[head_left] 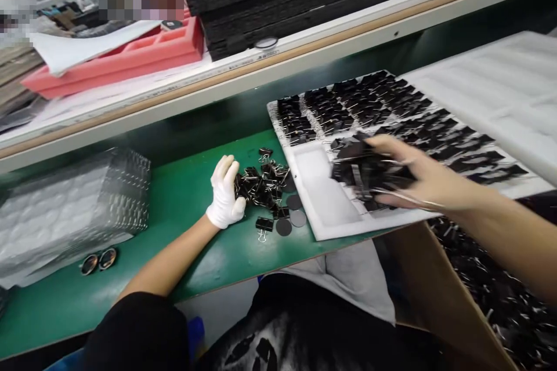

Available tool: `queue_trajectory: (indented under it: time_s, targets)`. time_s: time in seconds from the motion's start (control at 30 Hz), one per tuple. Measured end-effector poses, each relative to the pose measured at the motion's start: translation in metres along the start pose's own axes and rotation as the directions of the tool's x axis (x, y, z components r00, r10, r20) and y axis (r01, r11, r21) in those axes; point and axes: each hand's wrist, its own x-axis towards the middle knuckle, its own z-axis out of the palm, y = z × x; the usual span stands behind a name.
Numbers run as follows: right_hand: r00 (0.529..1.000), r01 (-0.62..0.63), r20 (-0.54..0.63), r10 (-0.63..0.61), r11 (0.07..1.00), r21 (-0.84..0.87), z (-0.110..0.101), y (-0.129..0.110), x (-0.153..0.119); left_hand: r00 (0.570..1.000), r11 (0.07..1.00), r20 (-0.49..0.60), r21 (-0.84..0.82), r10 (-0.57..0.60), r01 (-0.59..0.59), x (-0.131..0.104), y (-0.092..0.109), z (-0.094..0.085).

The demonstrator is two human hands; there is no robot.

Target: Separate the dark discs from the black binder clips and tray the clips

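Observation:
My left hand (225, 192), in a white glove, rests on the green table (195, 255) at the left edge of a loose pile of black binder clips (261, 185). Its fingers are stretched and its thumb stands apart; nothing shows in its grasp. My bare right hand (404, 177) is closed around a bunch of binder clips (363, 171), held over the white foam tray (322, 232). Rows of binder clips fill the tray's far and right parts, while its near-left recess shows bare foam. Several dark round discs (284, 227) lie between pile and tray.
A stack of clear plastic trays (73, 203) stands at left, with two small round rings (90, 265) before it. More white foam (491, 75) lies at right. Below it, a cardboard box (461, 295) holds many clips. A shelf (243, 69) bears pink foam (130, 64) and black sheets (304, 0).

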Motion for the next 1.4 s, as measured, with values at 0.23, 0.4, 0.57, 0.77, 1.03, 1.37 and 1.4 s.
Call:
queue_trajectory:
  time_s: [0.23,0.4,0.57,0.77,1.03,1.37,1.4]
  targets:
    - [0.878,0.407,0.461,-0.129,0.706,-0.579,0.144,-0.012,0.116,0.999,0.997,-0.016,-0.073,0.034,-0.035,0.01,0.021,-0.026]
    - [0.869,0.409,0.49,0.071,0.452,-0.792,0.194,-0.021,0.111,0.995,1.0,0.095,0.014,-0.025,0.024,0.0,0.02,-0.033]
    - [0.876,0.407,0.482,-0.013,0.559,-0.723,0.202,0.002,0.094,0.992,0.998,0.126,0.063,0.015,-0.023,-0.021,0.023,-0.04]
    - [0.839,0.534,0.504,-0.205,0.489,-0.689,0.188,0.03,0.09,0.992,0.985,0.075,0.153,-0.097,0.085,-0.034,0.025,-0.049]
    - [0.709,0.702,0.6,-0.369,0.296,-0.647,0.176,0.005,0.127,0.97,0.991,0.208,-0.004,-0.129,0.132,-0.031,0.014,-0.051]
    - [0.653,0.502,0.75,-0.11,0.804,-0.319,0.153,-0.011,0.155,0.813,0.819,-0.115,-0.011,-0.571,0.574,-0.039,-0.054,-0.056]
    - [0.646,0.491,0.754,-0.116,0.82,-0.294,0.152,-0.008,0.159,0.78,0.786,-0.1,-0.036,-0.617,0.617,-0.038,-0.059,-0.056]
